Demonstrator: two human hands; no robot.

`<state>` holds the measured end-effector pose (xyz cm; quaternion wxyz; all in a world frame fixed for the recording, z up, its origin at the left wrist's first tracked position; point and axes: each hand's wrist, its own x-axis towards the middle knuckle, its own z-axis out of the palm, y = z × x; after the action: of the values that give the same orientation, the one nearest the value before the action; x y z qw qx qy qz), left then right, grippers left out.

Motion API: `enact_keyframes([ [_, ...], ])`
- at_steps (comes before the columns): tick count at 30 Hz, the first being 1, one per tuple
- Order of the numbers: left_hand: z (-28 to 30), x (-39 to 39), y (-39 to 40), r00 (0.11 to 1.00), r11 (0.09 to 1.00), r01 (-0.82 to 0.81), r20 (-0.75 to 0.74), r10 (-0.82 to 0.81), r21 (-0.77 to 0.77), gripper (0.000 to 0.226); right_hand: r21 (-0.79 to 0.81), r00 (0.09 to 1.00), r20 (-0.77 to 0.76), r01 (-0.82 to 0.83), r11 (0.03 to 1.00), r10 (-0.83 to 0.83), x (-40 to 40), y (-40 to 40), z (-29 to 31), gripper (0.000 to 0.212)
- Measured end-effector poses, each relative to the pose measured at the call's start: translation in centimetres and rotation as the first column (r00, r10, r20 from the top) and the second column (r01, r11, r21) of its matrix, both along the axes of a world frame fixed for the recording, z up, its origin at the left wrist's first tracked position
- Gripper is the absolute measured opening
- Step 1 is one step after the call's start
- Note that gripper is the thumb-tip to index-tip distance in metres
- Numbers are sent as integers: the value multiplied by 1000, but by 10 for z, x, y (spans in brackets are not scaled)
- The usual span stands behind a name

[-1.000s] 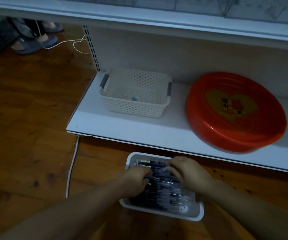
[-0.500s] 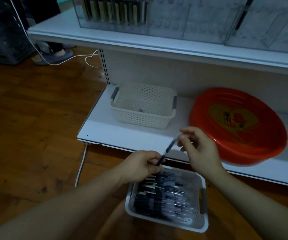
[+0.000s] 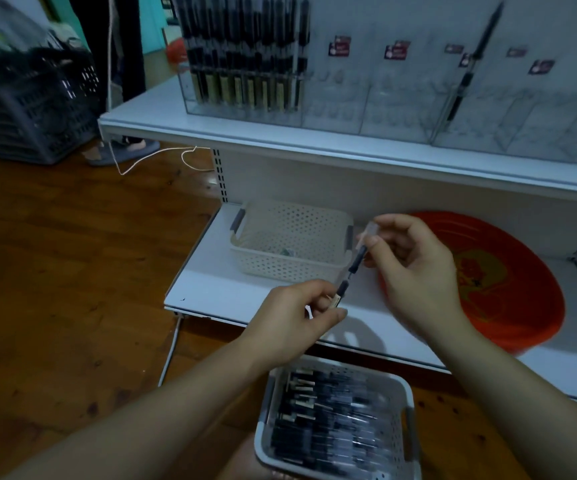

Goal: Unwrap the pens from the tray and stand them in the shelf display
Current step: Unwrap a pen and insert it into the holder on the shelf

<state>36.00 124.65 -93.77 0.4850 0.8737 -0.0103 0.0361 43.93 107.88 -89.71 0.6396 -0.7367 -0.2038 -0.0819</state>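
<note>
Both hands hold one pen above the tray.
The left hand (image 3: 297,315) pinches the lower end of the pen (image 3: 351,268); the right hand (image 3: 415,268) pinches its clear wrapper (image 3: 366,233) over the tray (image 3: 410,410).

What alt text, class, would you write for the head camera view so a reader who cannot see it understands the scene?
Two hands hold one pen between them, the left hand pinching its lower end and the right hand its clear-wrapped top, above a white tray full of wrapped pens. Behind are a white basket and red dish on a shelf, with a clear pen display above.
</note>
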Motion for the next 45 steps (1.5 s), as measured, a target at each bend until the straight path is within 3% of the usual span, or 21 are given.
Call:
enact_keyframes([
  [3,15,1,5,992,999,19,122,-23,27,18,45,999,22,-29,999,28,0,5,24,21],
  [7,34,7,11,946,985,-123,314,79,123,24,-57,991,118,-58,997,65,4,11,48,37],
  [14,74,24,24,846,965,-241,510,155,107,22,-110,971,234,-26,994,51,12,29,100,41],
  [20,126,43,43,718,914,-383,666,204,132,26,44,910,410,50,998,-64,35,51,158,39],
  [26,157,69,71,700,784,-578,631,335,225,45,115,852,497,126,985,-167,63,80,203,38],
  [34,153,83,83,692,699,-637,639,335,325,53,-129,818,569,187,974,-81,83,102,208,41],
  [39,150,85,81,702,679,-645,622,346,350,54,-369,832,550,156,916,80,84,104,203,40],
  [45,148,86,79,700,674,-647,628,341,355,53,-384,834,548,178,906,68,91,111,206,41],
])
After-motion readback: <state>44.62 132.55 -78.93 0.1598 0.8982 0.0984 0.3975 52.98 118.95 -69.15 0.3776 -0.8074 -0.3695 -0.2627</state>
